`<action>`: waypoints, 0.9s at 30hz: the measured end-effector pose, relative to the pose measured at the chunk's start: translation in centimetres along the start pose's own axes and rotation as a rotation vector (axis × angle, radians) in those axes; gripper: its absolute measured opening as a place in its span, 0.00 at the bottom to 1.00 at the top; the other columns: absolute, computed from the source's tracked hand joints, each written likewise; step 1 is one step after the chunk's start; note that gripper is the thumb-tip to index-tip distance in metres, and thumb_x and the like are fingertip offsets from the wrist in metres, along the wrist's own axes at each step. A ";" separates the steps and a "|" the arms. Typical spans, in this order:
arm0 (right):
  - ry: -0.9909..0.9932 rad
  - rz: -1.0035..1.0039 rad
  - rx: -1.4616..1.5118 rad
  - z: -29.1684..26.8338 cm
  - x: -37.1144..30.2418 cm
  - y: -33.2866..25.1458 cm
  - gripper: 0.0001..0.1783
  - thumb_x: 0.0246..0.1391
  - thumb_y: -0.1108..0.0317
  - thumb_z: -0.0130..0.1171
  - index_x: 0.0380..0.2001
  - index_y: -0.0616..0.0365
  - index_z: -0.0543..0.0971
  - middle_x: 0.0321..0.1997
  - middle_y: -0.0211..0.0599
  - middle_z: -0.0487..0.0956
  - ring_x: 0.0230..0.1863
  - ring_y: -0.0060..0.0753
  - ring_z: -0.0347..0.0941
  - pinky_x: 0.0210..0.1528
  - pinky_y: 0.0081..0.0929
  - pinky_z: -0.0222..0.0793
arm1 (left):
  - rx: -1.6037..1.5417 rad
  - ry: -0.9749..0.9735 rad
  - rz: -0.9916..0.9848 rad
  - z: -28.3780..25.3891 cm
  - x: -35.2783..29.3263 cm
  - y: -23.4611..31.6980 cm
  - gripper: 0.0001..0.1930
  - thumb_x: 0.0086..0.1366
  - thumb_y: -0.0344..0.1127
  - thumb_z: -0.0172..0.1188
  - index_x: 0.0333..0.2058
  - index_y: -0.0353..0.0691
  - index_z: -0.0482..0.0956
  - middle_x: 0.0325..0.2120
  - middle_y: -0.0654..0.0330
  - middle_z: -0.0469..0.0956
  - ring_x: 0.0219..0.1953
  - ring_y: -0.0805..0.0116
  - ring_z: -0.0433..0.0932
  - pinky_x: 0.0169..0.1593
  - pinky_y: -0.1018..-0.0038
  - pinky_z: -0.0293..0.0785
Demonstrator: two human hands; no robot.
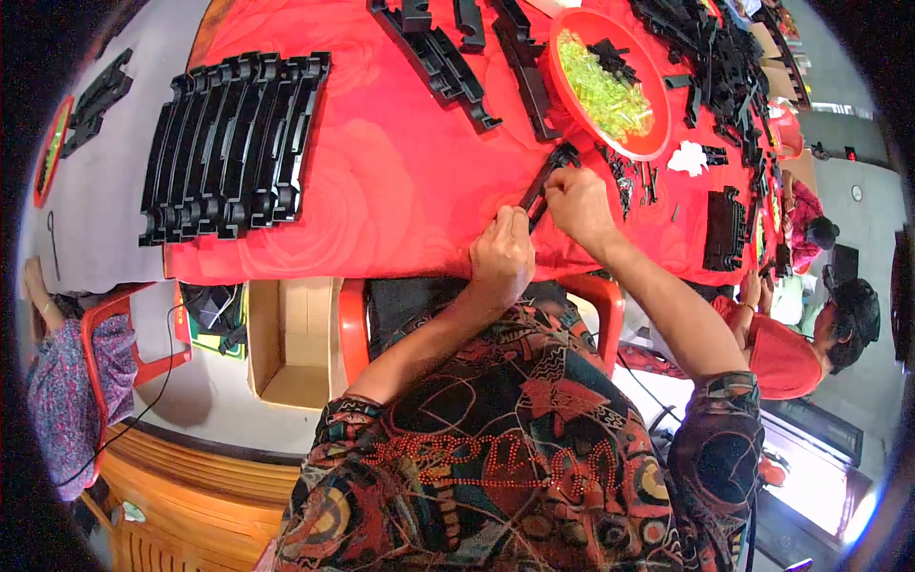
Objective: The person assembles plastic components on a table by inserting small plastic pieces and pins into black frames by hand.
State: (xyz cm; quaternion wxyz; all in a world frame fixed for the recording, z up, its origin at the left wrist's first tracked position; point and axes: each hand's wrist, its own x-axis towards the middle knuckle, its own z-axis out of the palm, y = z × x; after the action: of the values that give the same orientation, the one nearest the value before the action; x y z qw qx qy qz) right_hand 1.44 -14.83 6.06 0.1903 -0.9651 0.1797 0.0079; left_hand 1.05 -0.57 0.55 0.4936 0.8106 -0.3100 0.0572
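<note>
Black elongated part point(541, 188), one: near end pinched by the left hand point(503, 255), far end just beyond the right hand's point(579, 205) bunched fingers, contents hidden, both hands angled inward.

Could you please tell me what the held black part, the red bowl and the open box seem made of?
The black part: probably plastic, faint sheen, uniformly black. The bowl: likely smooth plastic, evenly red. The box: apparently matte cardboard, plain brown, flat-walled.

Black strip point(545, 179) partly hidden by hands point(503, 254) point(579, 205), tiny black pieces point(624, 187) indistinct
</note>
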 end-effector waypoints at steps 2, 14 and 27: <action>-0.055 -0.109 -0.153 -0.2 -0.6 -0.2 0.06 0.41 0.72 0.54 0.26 0.62 0.73 0.24 0.54 0.76 0.28 0.58 0.75 0.29 0.49 0.72 | 0.002 0.004 -0.006 0.0 0.0 -0.1 0.08 0.49 0.25 0.54 0.30 0.35 0.68 0.25 0.52 0.67 0.25 0.54 0.74 0.26 0.65 0.72; -0.354 -0.417 -0.052 -3.0 2.9 1.6 0.06 0.42 0.71 0.53 0.20 0.63 0.74 0.21 0.52 0.75 0.28 0.50 0.76 0.31 0.44 0.69 | -0.104 -0.027 -0.020 -0.1 0.3 -0.8 0.09 0.47 0.25 0.54 0.29 0.36 0.66 0.25 0.52 0.67 0.26 0.52 0.73 0.26 0.62 0.72; -0.776 -0.285 0.368 -3.6 5.4 3.7 0.04 0.49 0.79 0.50 0.22 0.65 0.70 0.18 0.25 0.65 0.22 0.16 0.60 0.24 0.21 0.59 | -0.271 -0.075 -0.112 -1.1 0.9 -1.0 0.10 0.47 0.24 0.55 0.29 0.37 0.66 0.25 0.51 0.65 0.26 0.46 0.71 0.27 0.57 0.68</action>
State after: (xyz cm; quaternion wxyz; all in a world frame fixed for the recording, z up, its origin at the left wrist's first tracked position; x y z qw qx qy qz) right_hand 4.98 -21.21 7.56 0.4110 -0.8560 -0.0413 0.3107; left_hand 2.56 0.29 0.68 0.5889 0.7541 -0.2875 -0.0430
